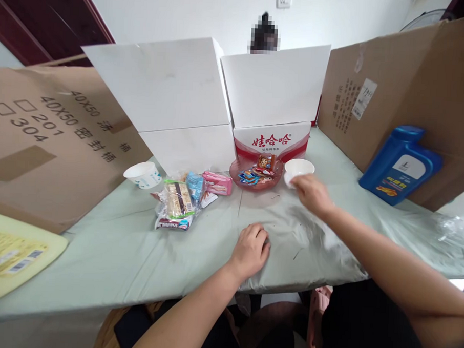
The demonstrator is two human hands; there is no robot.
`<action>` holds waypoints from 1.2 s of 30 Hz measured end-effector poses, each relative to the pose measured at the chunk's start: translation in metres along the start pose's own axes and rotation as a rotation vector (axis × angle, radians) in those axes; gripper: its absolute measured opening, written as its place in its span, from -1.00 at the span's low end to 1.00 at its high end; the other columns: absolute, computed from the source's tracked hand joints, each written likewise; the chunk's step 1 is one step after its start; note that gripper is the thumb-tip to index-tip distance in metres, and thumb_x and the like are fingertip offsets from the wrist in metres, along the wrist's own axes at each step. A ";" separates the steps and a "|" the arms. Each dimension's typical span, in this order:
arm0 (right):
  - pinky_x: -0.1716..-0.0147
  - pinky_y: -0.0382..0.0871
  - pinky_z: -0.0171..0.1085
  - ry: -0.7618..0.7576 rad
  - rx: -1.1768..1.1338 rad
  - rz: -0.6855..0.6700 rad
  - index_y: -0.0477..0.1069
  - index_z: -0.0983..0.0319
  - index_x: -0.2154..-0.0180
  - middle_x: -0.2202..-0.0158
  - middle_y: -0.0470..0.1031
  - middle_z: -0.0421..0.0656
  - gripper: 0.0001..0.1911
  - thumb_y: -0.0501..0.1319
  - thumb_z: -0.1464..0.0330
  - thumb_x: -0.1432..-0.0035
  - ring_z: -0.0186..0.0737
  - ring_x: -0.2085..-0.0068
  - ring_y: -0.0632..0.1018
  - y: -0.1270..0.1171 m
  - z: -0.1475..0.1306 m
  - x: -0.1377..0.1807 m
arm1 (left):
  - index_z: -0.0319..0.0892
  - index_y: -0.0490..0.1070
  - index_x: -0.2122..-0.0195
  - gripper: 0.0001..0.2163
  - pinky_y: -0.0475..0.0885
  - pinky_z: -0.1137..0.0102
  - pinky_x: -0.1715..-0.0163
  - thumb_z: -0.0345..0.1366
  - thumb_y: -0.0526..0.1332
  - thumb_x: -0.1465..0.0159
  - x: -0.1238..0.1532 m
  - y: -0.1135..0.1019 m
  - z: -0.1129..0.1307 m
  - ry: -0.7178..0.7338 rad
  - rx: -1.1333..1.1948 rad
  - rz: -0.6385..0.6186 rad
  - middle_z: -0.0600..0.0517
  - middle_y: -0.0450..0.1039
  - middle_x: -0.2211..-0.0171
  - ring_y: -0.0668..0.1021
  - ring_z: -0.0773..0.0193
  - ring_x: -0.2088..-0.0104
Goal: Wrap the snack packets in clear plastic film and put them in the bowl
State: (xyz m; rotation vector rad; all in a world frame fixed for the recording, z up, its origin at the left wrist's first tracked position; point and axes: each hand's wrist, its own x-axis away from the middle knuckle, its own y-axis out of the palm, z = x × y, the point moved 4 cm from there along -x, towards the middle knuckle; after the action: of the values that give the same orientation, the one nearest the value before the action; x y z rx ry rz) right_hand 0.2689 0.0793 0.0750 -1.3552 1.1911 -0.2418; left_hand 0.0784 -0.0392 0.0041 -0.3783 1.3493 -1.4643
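My right hand (312, 194) reaches to the near side of a white paper bowl (300, 167). Its fingers pinch a small white piece like tissue (288, 179) against the bowl's left side; its exact kind is hard to make out. My left hand (250, 251) rests palm down near the table's front edge, fingers curled in, with nothing visible in it. Left of the bowl, a pink glass dish (237, 180) holds several wrapped candies (260, 171). Farther left lies a pile of packaged snacks (180, 200), with a pink packet (218, 183) at its right.
A second paper bowl (143, 174) stands tilted at the left. White cartons (182, 89) form the back, between brown cardboard boxes (75, 136). A blue bottle (402, 166) leans at the right, a yellow container (16, 262) lies front left. Beyond the cartons is a person's head.
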 end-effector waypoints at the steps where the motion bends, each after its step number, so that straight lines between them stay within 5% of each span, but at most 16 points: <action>1: -0.02 0.24 -0.03 0.059 0.038 0.045 0.46 0.29 0.06 0.03 0.49 0.08 -0.62 -0.09 0.47 -0.30 0.04 -0.03 0.39 -0.005 0.014 -0.016 | -0.18 0.35 0.29 -0.93 0.42 0.14 0.13 -0.44 0.16 -0.19 0.000 0.000 0.000 -0.004 0.004 -0.006 -0.08 0.39 0.20 0.43 0.09 0.15; 4: 0.03 0.22 -0.07 0.270 0.241 -0.082 0.49 0.32 0.10 0.07 0.50 0.09 -0.65 -0.02 0.33 -0.33 0.03 -0.01 0.41 -0.004 0.047 -0.052 | -0.19 0.34 0.29 -0.93 0.41 0.15 0.12 -0.43 0.17 -0.19 0.000 0.001 0.000 -0.020 0.016 -0.024 -0.09 0.39 0.19 0.42 0.09 0.15; 7: 0.08 0.22 -0.05 0.305 0.289 -0.162 0.52 0.34 0.23 0.20 0.54 0.10 -0.60 0.00 0.23 -0.34 0.06 0.06 0.44 0.004 0.050 -0.070 | -0.18 0.34 0.29 -0.93 0.40 0.15 0.12 -0.43 0.16 -0.20 0.000 0.001 -0.001 -0.033 0.019 -0.031 -0.09 0.38 0.19 0.41 0.09 0.15; 11: 0.03 0.20 -0.09 0.120 0.224 0.031 0.48 0.30 0.13 0.12 0.52 0.03 -0.59 -0.08 0.26 -0.38 0.00 0.04 0.41 0.012 0.004 -0.083 | -0.15 0.35 0.28 -0.93 0.39 0.14 0.10 -0.41 0.16 -0.20 0.000 0.003 -0.001 -0.045 0.008 -0.038 -0.09 0.38 0.18 0.40 0.08 0.12; 14: 0.00 0.22 -0.17 -0.107 0.116 -0.008 0.48 0.26 0.10 0.10 0.52 -0.02 -0.68 0.02 0.26 -0.33 -0.07 0.06 0.41 0.033 -0.052 -0.092 | -0.15 0.36 0.26 -0.91 0.38 0.13 0.09 -0.39 0.19 -0.19 -0.001 0.005 -0.001 -0.067 0.009 -0.051 -0.09 0.38 0.16 0.40 0.07 0.10; 18: -0.16 0.08 -0.07 -0.250 0.104 -0.057 0.40 0.31 -0.04 -0.13 0.40 0.04 -0.58 0.17 0.21 -0.23 0.02 -0.18 0.28 0.074 -0.113 -0.109 | -0.16 0.36 0.23 -0.87 0.36 0.12 0.06 -0.38 0.21 -0.18 -0.001 0.008 -0.003 -0.071 0.027 -0.051 -0.10 0.38 0.11 0.39 0.05 0.06; 24: -0.27 -0.30 0.17 -0.119 0.257 -0.182 0.29 0.48 -0.16 -0.36 0.00 0.19 -0.27 0.13 0.02 -0.18 0.25 -0.36 -0.08 0.123 -0.137 -0.139 | -0.18 0.35 0.24 -0.83 0.37 0.13 0.11 -0.41 0.24 -0.13 0.000 0.012 -0.007 -0.059 0.033 -0.036 -0.10 0.40 0.16 0.41 0.05 0.09; 28: -0.26 -0.34 0.18 -0.186 0.259 -0.219 0.42 0.43 -0.01 -0.29 0.17 0.18 -0.48 0.20 0.17 -0.15 0.23 -0.35 -0.06 0.127 -0.146 -0.145 | -0.17 0.34 0.26 -0.83 0.39 0.13 0.15 -0.41 0.24 -0.11 -0.001 0.014 -0.010 -0.052 0.044 -0.009 -0.10 0.41 0.18 0.43 0.04 0.13; 31: -0.22 -0.12 0.07 -0.247 0.194 -0.188 0.42 0.44 0.05 -0.04 0.44 0.18 -0.64 0.17 0.38 -0.13 0.14 -0.24 0.22 0.114 -0.153 -0.133 | -0.15 0.31 0.29 -0.87 0.41 0.20 0.16 -0.43 0.20 -0.14 -0.002 0.006 -0.014 -0.085 0.176 0.099 -0.05 0.42 0.26 0.46 0.11 0.17; 36: 0.06 0.24 -0.10 -0.319 0.166 -0.207 0.40 0.35 0.16 0.22 0.53 0.05 -0.77 0.11 0.49 -0.11 -0.03 0.13 0.45 0.082 -0.133 -0.072 | -0.16 0.26 0.25 -0.96 0.39 0.18 0.12 -0.38 0.08 -0.28 0.007 -0.040 -0.023 -0.174 0.126 0.608 -0.08 0.34 0.26 0.43 0.13 0.17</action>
State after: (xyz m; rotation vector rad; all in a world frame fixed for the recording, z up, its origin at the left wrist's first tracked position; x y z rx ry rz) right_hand 0.0967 0.0741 0.0740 -1.3136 0.7503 -0.2545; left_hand 0.0389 -0.0404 0.0283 -0.0023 1.0951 -0.9748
